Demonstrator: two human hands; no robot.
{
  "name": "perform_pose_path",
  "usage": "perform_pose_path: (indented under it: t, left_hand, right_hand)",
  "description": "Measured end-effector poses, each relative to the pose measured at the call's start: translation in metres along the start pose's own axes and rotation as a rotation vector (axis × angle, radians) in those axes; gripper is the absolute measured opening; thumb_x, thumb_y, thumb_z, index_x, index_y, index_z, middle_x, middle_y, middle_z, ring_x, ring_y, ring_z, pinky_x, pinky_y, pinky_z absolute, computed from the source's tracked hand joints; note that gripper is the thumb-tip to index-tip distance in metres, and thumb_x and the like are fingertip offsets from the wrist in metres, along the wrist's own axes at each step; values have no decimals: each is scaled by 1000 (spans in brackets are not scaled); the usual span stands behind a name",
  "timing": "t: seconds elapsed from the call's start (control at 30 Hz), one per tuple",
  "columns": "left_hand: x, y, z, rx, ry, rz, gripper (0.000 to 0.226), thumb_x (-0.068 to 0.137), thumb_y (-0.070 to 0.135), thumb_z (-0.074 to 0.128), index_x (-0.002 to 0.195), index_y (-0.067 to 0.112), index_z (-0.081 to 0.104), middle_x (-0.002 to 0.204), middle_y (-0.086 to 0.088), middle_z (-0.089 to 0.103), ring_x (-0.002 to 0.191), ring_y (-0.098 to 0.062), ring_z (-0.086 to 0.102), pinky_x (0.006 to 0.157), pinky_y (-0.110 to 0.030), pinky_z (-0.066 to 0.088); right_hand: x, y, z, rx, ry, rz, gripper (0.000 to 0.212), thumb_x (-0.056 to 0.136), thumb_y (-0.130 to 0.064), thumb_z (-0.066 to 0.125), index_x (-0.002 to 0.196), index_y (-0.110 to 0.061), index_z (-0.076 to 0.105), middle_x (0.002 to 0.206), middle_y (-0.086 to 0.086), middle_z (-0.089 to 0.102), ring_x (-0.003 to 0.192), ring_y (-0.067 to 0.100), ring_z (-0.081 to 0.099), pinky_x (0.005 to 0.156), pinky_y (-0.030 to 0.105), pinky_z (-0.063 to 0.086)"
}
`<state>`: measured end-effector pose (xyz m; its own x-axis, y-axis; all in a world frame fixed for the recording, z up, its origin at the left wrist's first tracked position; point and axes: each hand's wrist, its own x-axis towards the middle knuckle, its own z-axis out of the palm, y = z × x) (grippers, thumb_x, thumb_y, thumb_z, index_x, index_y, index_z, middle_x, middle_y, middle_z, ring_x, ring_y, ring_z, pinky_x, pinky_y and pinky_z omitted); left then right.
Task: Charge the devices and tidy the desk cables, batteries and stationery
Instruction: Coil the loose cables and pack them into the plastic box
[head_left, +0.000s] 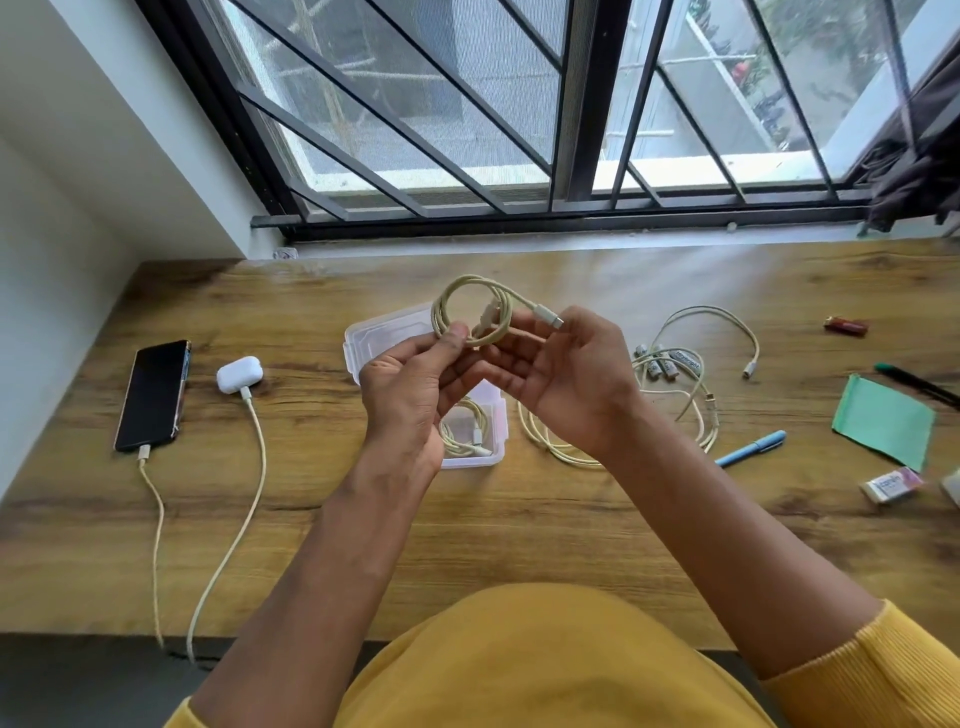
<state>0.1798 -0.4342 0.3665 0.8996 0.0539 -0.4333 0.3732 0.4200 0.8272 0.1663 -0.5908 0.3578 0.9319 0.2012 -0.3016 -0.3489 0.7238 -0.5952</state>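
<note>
item: coiled cable, pale yellow, held in the air over the wooden desk, above the clear plastic box. i saw the coil standing roughly upright, its loop facing me, with one free end sticking out to the right along a near-level axis and ending in a white plug.

left hand: thumb and fingers were pinched together on the lower edge of the coil. right hand: fingers curled, tips closed on the plug end and on the coil's right side.

box contents: a second coiled cable, lying flat. its lid lay just behind the box, partly hidden by my hands.

left of the box: a black phone, long axis running away from me, cable in its near end; a white earbud case, also cabled.

right of the box: loose cables in a tangle, batteries among them, a blue pen, a green pad, an eraser, a black pen, a red lighter.
</note>
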Motion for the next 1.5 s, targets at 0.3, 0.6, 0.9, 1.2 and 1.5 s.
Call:
perform_pose_path:
  t: [0.3,0.6,0.9,1.2,1.5]
  left_hand:
    - [6,-4,-9,174,35,199,17,92,7,80,99,-8,76,88,-23,79,79,-33,80,71,-34,67]
    - [14,-5,-18,360,71,345,27,90,3,82,116,6,76,86,-11,82,77,-30,81,75,-41,66]
    - [12,2,-21,207,-34,181,33,94,-4,74,126,3,71,95,-17,81,82,-26,80,74,-35,66]
    - [18,3,-33,139,-96,71,17,97,7,73,114,8,75,103,-15,81,93,-23,80,81,-34,66]
    - [30,0,-57,236,-70,-52,20,103,18,68,108,0,76,103,-16,81,87,-30,80,78,-38,67]
  right_hand:
    - [-1,-3,-8,-160,65,-29,55,100,-50,57,137,-9,52,119,21,67,113,35,64,110,55,48]
    - [2,4,2,-728,205,-344,27,96,-13,76,119,-3,68,98,18,79,87,29,77,83,42,64]
    - [8,13,-1,-621,269,-331,11,98,-7,72,104,2,70,91,19,79,81,30,77,84,51,64]
    - [15,2,-4,-821,254,-314,15,100,-21,72,107,-8,78,94,26,74,77,14,62,72,24,50]
    - [32,25,-6,-926,249,-98,31,89,-3,81,118,-3,69,98,24,77,80,23,72,69,34,56]
